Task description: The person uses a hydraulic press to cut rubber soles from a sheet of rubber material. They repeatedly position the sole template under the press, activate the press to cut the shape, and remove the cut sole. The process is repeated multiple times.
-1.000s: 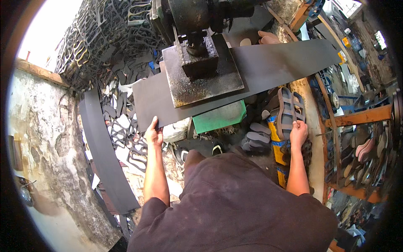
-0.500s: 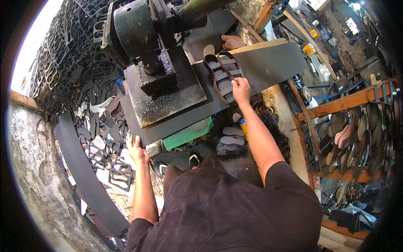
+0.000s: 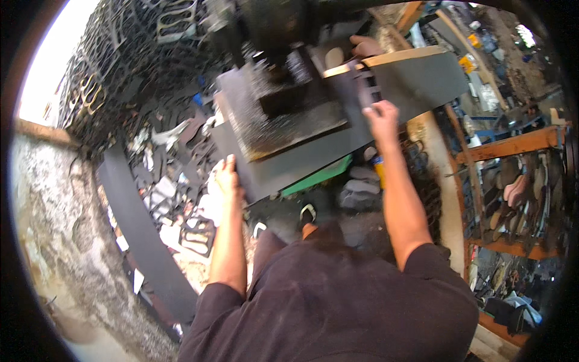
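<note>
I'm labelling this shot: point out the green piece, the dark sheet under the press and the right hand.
Green piece (image 3: 318, 176): head view, middle of its visible strip.
Dark sheet (image 3: 416, 83): head view, bare right part.
Right hand (image 3: 383, 122): head view, its middle.

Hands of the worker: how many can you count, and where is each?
2. The left hand is at the left edge of the dark sheet; the right hand holds a blurred brown frame, right of the press plate. Neither is hidden.
</note>
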`<state>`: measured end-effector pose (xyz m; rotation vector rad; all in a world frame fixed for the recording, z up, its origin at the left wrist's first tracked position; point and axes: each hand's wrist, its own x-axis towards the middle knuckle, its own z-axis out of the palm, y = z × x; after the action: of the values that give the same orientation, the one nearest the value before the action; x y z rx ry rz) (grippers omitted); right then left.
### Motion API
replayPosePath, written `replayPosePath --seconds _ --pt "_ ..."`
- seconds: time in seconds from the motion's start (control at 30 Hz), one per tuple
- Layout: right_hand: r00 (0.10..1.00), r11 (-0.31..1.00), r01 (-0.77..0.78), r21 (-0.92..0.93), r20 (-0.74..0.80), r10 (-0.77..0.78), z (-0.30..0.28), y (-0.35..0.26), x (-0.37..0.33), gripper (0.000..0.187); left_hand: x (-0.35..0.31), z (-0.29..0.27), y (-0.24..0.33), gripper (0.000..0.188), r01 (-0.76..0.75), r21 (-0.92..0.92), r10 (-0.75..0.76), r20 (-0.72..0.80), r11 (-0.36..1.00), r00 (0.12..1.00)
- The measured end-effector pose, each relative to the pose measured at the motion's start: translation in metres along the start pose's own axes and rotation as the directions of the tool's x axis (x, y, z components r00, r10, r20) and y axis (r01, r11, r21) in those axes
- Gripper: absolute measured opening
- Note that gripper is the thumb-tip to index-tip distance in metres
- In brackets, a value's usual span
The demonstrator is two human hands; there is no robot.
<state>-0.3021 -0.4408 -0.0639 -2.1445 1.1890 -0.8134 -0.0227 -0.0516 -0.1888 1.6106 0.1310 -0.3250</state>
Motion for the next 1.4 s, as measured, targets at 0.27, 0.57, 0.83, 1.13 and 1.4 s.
replayPosePath --seconds 0.27,0.57,0.83,1.13,1.4 --pt "0.961 0.93 -0.021 0.366 0.264 -0.082 -0.034 -0.214 -0.219 0.053 -0.044 -0.021 0.016 0.029 0.328 -0.284 -0.273 0.217 0.901 0.937" --pt "0.967 0.989 0.144 0.015 0.212 -0.144 0.173 -0.238 -0.29 0.053 0.0 -0.072 0.04 0.024 0.491 -0.064 -0.306 0.711 0.869 0.633" --pt "0.963 0.96 0.222 -0.17 0.189 -0.19 0.196 -0.229 -0.295 0.058 -0.006 -0.067 0.039 0.029 0.462 -0.066 -0.332 0.609 0.884 0.721" --pt "0.984 0.992 0.122 -0.017 0.131 -0.119 0.155 -0.187 -0.261 0.125 -0.028 -0.01 0.065 0.072 0.531 -0.117 -0.345 0.641 0.839 0.685" --pt "0.952 0.966 0.162 -0.203 0.289 -0.098 0.134 -0.137 -0.259 0.1 -0.009 0.012 0.066 0.087 0.206 -0.021 -0.124 0.741 0.978 0.66"
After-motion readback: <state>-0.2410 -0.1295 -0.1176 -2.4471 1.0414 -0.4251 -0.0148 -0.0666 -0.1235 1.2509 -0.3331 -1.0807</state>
